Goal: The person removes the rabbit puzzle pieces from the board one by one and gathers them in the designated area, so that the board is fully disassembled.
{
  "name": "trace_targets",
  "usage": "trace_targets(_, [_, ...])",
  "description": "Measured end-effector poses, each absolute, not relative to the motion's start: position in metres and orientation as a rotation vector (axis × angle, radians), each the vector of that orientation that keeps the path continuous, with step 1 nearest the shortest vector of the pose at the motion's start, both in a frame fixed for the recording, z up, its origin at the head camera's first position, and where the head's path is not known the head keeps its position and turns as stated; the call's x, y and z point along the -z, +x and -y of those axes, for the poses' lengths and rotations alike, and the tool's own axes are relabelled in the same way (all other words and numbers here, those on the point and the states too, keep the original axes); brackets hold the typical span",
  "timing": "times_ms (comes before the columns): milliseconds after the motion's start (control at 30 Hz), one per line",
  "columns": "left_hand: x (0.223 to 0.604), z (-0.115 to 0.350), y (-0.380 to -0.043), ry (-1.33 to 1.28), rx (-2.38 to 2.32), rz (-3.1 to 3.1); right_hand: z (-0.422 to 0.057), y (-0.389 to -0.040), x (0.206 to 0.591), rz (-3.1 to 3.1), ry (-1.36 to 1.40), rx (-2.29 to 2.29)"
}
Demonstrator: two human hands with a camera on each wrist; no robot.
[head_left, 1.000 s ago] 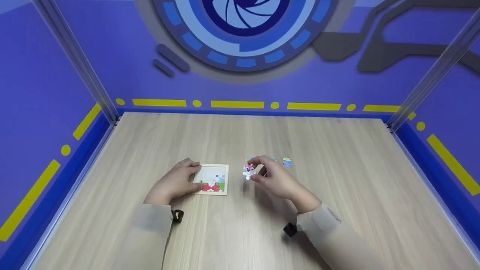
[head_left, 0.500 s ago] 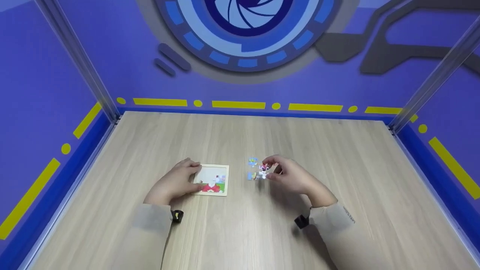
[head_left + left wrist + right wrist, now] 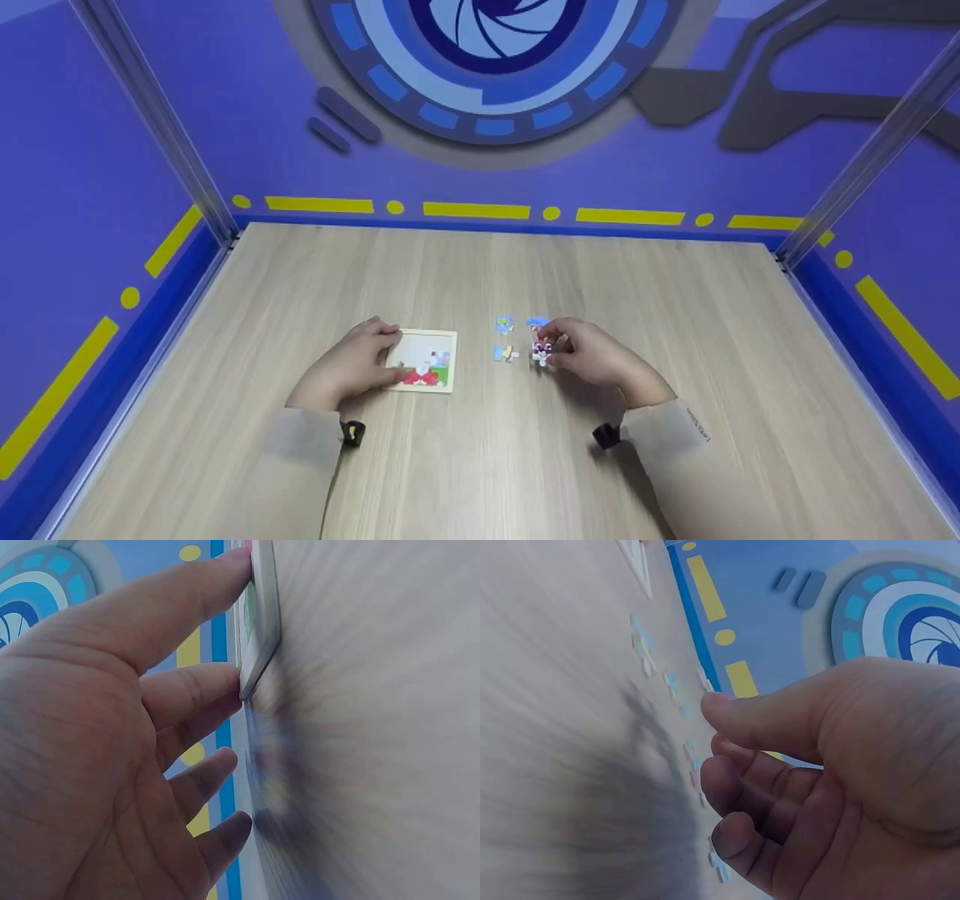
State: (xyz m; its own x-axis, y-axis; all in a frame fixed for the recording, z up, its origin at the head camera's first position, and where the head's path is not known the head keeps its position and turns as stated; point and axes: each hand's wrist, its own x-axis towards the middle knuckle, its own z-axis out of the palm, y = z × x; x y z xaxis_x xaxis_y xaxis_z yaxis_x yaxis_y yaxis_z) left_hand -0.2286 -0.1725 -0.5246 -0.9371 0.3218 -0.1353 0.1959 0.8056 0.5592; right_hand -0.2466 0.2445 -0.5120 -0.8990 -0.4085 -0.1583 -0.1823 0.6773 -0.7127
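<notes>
A shallow square puzzle tray [image 3: 452, 361] with a pale rim lies left of centre, its lower part filled with red and green pieces and its upper part bare. My left hand [image 3: 346, 369] holds it at the left side, thumb over the lower-left part and fingers at the upper-left corner. In the left wrist view the thumb presses on the tray's face [image 3: 266, 604]. Between thumb and fingertips my right hand [image 3: 596, 361] pinches a jigsaw piece [image 3: 541, 352] with a red-and-white animal face, held upright among the loose pieces.
Loose jigsaw pieces lie right of the tray: a blue-and-yellow one [image 3: 505, 323], a blue-and-cream one [image 3: 504, 352] and a blue-and-red one [image 3: 537, 322]. Another loose piece [image 3: 718, 862] shows below the fingers in the right wrist view. Blue printed walls [image 3: 480, 180] enclose the wooden table [image 3: 465, 465].
My right hand has carried the animal-face piece rightward, away from the tray, and then slightly toward me. Loose pieces it covered now show. My left hand and the tray stay put.
</notes>
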Motion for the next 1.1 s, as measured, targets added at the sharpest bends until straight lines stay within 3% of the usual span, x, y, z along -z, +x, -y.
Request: trace_targets(1100, [0.527,0.174,-0.227,0.416,-0.824,-2.775,-0.242,-0.252,0.526,-2.691,-0.428,0.905])
